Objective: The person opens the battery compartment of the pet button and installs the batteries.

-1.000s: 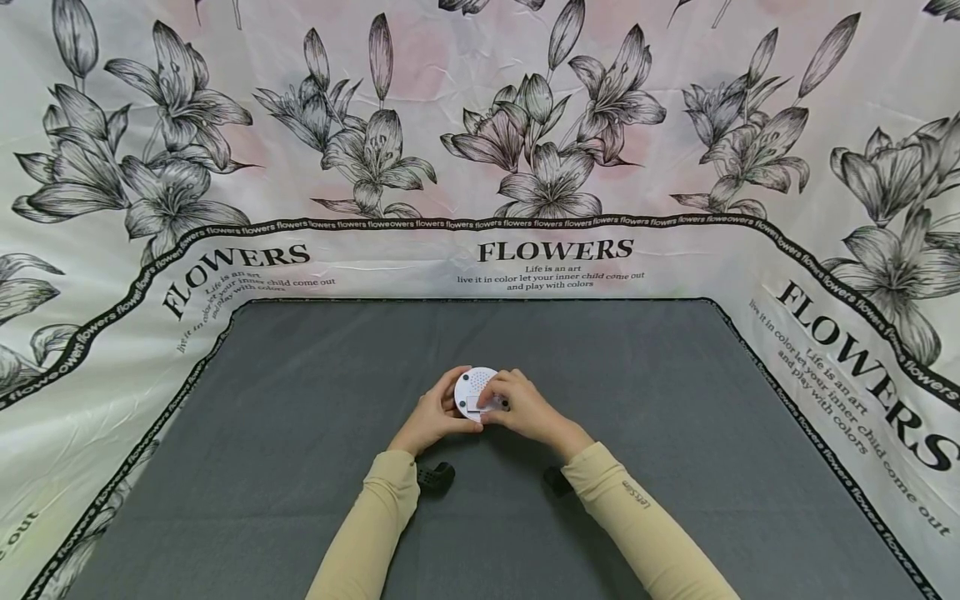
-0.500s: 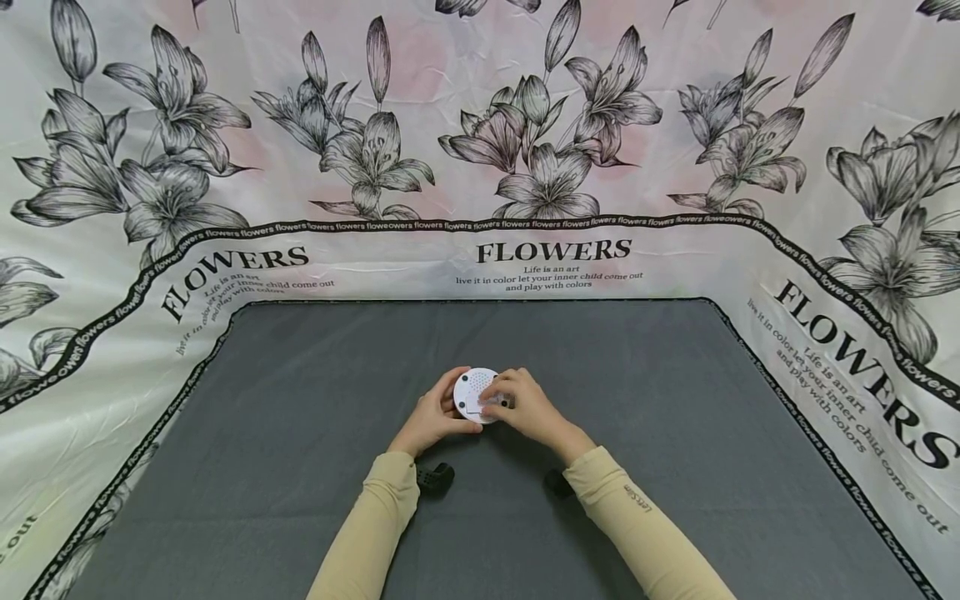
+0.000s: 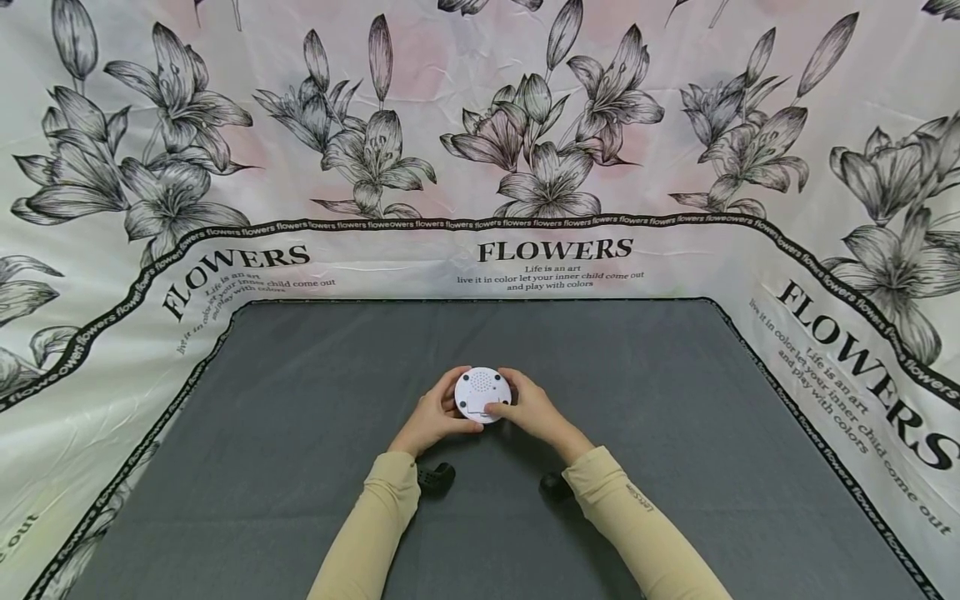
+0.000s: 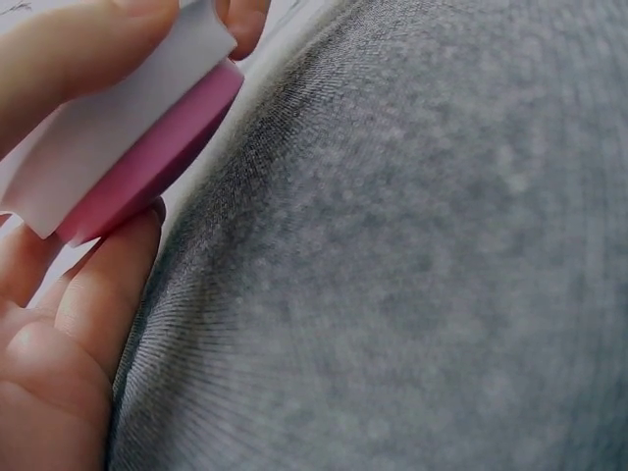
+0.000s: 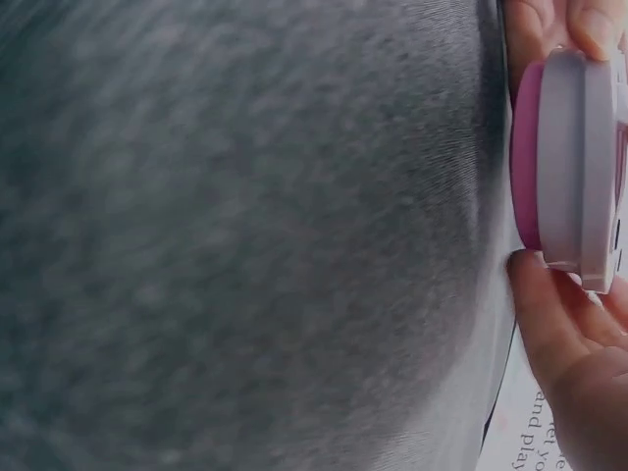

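Observation:
A round, flat device (image 3: 477, 393) with a white back is held up between both hands in the head view. Its back shows a patch of small holes, dark round feet and the outline of a rectangular cover (image 3: 475, 410) near the lower edge. My left hand (image 3: 431, 418) grips the left rim, thumb below and fingers above and behind. On the other side my right hand (image 3: 536, 412) holds the right rim, its thumb pressing at the cover. In the left wrist view the pink face (image 4: 162, 162) points away from the thumb. The right wrist view shows the device's white side (image 5: 564, 157) edge-on.
Grey cloth (image 3: 337, 375) lies under the hands. Behind and at both sides stands a white cloth (image 3: 420, 279) printed with flowers and lettering. Dark wrist-worn pieces stick out by the left sleeve (image 3: 382, 508) and the right sleeve (image 3: 630, 500).
My right fingers, earlier bent over the device's back at the cover, have moved out to its right rim. The thumb stays on the back; the left hand keeps its hold.

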`<state>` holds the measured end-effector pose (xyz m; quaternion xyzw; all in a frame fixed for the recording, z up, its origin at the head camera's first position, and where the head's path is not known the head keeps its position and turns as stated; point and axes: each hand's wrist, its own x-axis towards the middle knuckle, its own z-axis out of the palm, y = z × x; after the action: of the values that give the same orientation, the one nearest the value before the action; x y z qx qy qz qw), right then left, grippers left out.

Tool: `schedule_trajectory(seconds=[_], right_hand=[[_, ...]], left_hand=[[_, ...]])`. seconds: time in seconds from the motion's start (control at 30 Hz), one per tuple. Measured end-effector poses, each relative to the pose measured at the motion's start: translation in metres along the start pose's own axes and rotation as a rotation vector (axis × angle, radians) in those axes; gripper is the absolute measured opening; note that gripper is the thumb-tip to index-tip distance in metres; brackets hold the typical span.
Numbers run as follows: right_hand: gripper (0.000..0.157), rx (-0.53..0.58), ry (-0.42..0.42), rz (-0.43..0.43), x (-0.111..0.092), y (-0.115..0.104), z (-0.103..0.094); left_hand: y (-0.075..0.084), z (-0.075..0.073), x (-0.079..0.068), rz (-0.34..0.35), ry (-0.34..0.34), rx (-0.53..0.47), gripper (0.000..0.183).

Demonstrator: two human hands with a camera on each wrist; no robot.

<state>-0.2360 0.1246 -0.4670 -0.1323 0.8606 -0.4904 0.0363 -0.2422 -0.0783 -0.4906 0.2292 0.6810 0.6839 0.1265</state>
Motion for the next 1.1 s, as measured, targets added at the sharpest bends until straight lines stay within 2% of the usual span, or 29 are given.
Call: schedule_trajectory(seconds=[0.17, 0.37, 0.67, 0.87, 1.0, 1.1], right_hand=[[0.065, 0.001, 0.024, 0.021, 0.000, -0.003, 0.000], [0.062, 0.012, 0.040, 0.118, 0.004, -0.006, 0.003], [0.062, -0.005, 0.067, 0.120, 0.002, -0.012, 0.005], [0.064, -0.036, 0.066, 0.133, 0.000, -0.008, 0.002], [0.055, -0.070, 0.032, 0.169, 0.000, -0.004, -0.001], [0.049, -0.046, -0.012, 0.198, 0.000, -0.004, -0.004]], left_hand=[[0.000, 0.000, 0.001, 0.003, -0.012, -0.003, 0.090], [0.000, -0.002, 0.001, 0.009, -0.022, -0.014, 0.089], [-0.003, -0.002, 0.000, 0.018, -0.018, -0.009, 0.089], [-0.001, 0.000, 0.000, 0.013, -0.011, -0.024, 0.090], [0.000, 0.000, -0.001, 0.003, -0.005, -0.036, 0.093], [0.001, 0.001, 0.000, -0.009, 0.005, -0.036, 0.094]])
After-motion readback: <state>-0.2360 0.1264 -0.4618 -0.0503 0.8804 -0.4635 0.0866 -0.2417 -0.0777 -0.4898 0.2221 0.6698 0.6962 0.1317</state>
